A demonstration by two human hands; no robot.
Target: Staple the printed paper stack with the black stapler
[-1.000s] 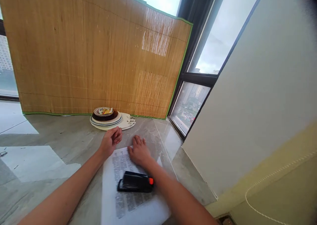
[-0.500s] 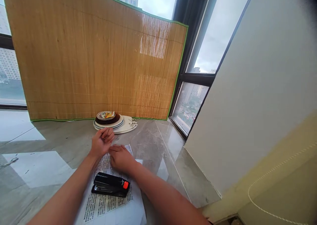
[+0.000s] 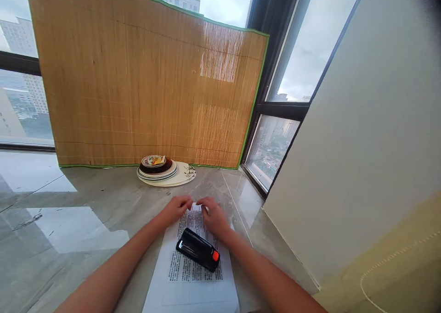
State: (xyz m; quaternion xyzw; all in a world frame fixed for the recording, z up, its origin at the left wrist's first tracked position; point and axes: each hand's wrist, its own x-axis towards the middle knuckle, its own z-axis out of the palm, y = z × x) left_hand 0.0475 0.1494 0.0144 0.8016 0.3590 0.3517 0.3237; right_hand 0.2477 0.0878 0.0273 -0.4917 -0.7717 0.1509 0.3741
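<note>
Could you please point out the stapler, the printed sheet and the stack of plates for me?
stapler (image 3: 198, 254), head view, middle of its black body.
printed sheet (image 3: 196, 297), head view, blank lower margin.
stack of plates (image 3: 184, 174), head view, bare part of the large white bottom plate.

Bamboo mat (image 3: 151, 88) with green edging stands upright against the windows (image 3: 20, 74); buildings and grey sky show outside. Stack of plates (image 3: 157, 167) sits on the grey marble floor (image 3: 86, 198) just before the mat's foot: patterned small plate on top, dark brown one under it, white ones below. The widest white plate (image 3: 186, 173) has a dark sprig print. Dark window frame (image 3: 275, 56) at the corner, white wall (image 3: 361, 143) at right. Yellow surface (image 3: 396, 267) with a white dotted line at lower right.
</note>
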